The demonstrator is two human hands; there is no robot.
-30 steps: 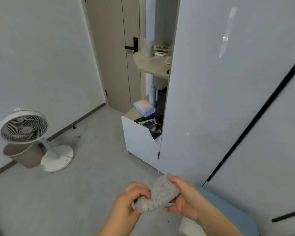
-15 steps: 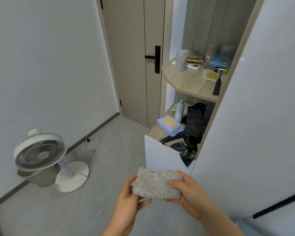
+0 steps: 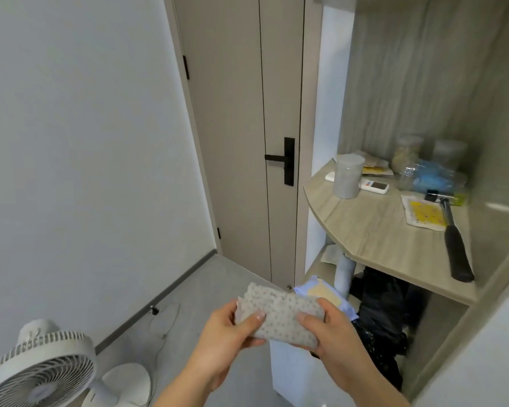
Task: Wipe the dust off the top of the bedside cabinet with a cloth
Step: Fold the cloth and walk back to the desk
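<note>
A folded grey cloth with a dotted, bumpy texture is held in front of me at chest height. My left hand grips its left end, thumb on top. My right hand grips its right end, thumb on top and fingers behind. The cloth hangs over the floor, just left of a white low cabinet. No bedside cabinet can be made out in this view.
A wooden corner shelf holds a grey canister, a remote, a hammer and packets. Below it lie a blue packet and dark bags. A closed door stands behind; a white floor fan stands lower left.
The view has swung up and right toward the shelf niche. Both hands kept hold of the cloth and raised it, now spread flatter between them.
</note>
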